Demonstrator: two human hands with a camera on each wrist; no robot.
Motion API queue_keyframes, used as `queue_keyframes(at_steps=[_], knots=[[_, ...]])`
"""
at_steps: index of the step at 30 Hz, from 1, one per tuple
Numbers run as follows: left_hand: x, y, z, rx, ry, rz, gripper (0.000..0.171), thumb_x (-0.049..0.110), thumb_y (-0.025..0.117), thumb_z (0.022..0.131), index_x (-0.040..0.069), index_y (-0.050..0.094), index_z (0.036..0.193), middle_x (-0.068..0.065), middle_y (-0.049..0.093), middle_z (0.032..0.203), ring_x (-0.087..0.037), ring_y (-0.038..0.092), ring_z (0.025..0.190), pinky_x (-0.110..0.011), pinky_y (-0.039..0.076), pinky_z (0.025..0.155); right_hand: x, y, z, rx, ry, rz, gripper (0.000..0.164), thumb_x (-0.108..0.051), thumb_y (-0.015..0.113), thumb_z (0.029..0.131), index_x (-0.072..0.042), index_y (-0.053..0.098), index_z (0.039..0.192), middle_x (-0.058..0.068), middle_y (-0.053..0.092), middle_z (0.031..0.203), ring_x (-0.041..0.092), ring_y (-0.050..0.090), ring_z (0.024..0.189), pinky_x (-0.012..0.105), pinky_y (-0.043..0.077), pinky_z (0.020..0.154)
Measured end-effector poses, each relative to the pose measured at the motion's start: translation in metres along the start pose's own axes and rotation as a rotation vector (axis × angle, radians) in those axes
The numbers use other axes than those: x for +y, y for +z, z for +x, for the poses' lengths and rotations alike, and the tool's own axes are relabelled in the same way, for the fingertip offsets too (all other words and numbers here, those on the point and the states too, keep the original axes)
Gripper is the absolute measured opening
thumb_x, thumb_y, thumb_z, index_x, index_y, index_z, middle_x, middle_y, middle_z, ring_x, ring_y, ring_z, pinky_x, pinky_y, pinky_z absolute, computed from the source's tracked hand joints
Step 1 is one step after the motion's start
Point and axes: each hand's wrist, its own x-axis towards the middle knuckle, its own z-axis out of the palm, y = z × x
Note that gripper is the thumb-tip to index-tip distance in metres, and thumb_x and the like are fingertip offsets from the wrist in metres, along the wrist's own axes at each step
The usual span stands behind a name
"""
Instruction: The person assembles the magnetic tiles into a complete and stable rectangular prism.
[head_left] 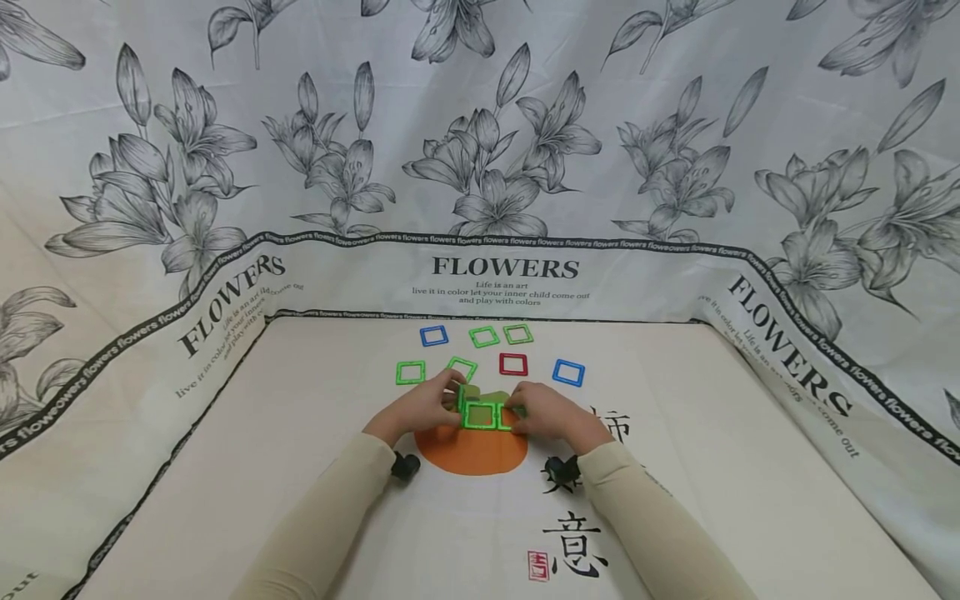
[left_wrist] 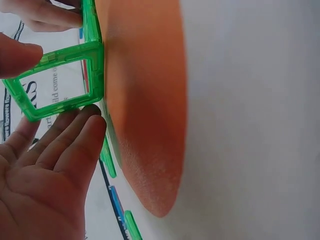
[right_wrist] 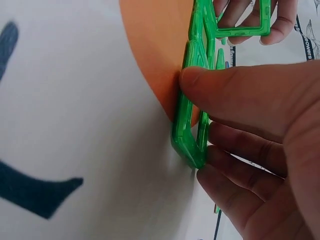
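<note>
In the head view, green square magnetic tiles stand joined in a small row above the orange printed shape [head_left: 471, 454]. My left hand [head_left: 422, 406] holds the upright left tile [left_wrist: 97, 75]; its thumb lies at one edge and its fingers at the opposite edge. That tile meets the middle tile [head_left: 480, 427] at an angle. On the other side, my right hand [head_left: 551, 411] pinches the right-end tile [right_wrist: 184, 117] between thumb and fingers. The right wrist view shows this tile low, close over the cloth.
Beyond the hands lie loose square tiles: a red one [head_left: 513, 355], blue ones [head_left: 568, 383] and several green ones [head_left: 410, 382]. Black printed characters [head_left: 573, 546] mark the pale cloth at front right. A flower-printed curtain [head_left: 495, 200] rises behind and along both sides.
</note>
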Motion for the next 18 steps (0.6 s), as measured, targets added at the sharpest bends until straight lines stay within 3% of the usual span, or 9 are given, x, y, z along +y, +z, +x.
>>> queue_keyframes(at_steps=[18], knots=[[0.0015, -0.0027, -0.001, -0.005, 0.004, 0.024, 0.062, 0.013, 0.071, 0.078, 0.011, 0.043, 0.133, -0.009, 0.054, 0.134, -0.025, 0.054, 0.126, -0.04, 0.045, 0.107, 0.002, 0.0018, 0.0017, 0.016, -0.031, 0.009, 0.032, -0.024, 0.076, 0.083, -0.011, 0.072, 0.113, 0.001, 0.064, 0.113, 0.016, 0.057, 0.102, 0.034, 0.05, 0.096]])
